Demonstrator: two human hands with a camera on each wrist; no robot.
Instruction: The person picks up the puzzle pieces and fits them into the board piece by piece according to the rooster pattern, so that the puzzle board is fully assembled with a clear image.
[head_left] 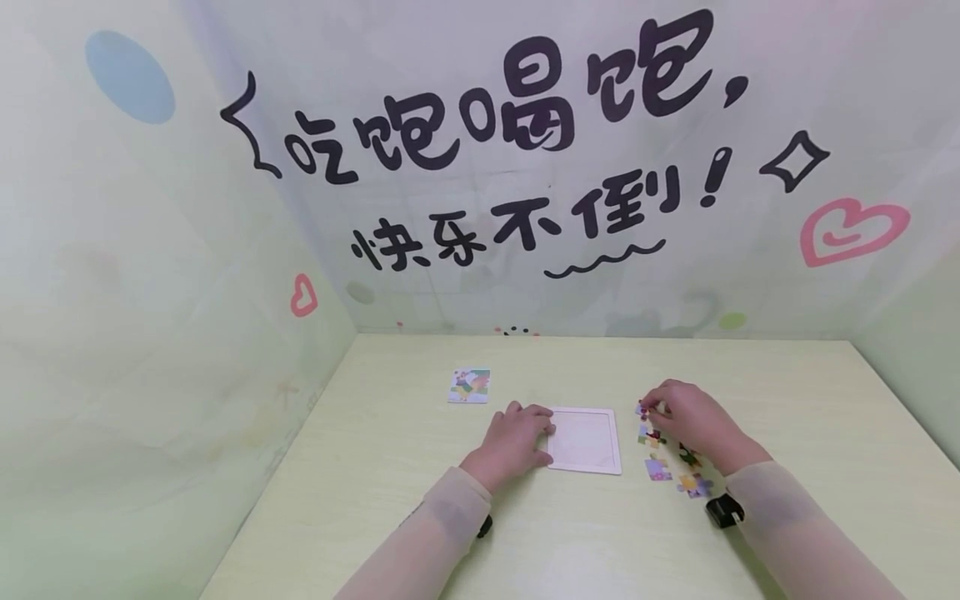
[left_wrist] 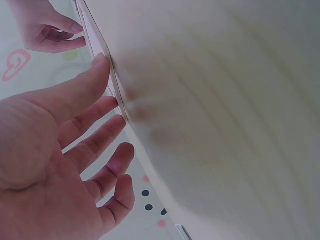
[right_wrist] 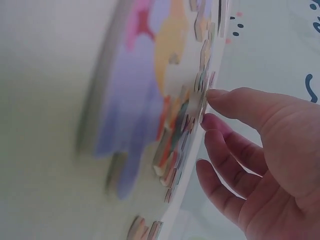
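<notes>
A square, pale puzzle tray point(head_left: 585, 440) with a raised rim lies on the table. My left hand point(head_left: 516, 442) rests at its left side; thumb and fingertips touch the edge, the other fingers loosely bent in the left wrist view. To the right of the tray lie several colourful jigsaw pieces point(head_left: 657, 469). At the far end of this group, my right hand point(head_left: 693, 421) pinches a small puzzle piece point(head_left: 640, 408) between thumb and forefinger, low over the table. In the right wrist view, a purple and yellow piece point(right_wrist: 132, 100) looms large in front of the right hand point(right_wrist: 270, 145).
A square picture card point(head_left: 468, 386) lies at the back left of the table point(head_left: 360, 467). Black wrist devices point(head_left: 724, 510) sit under the sleeves. Behind the table stands a printed backdrop point(head_left: 450, 308) with large black characters.
</notes>
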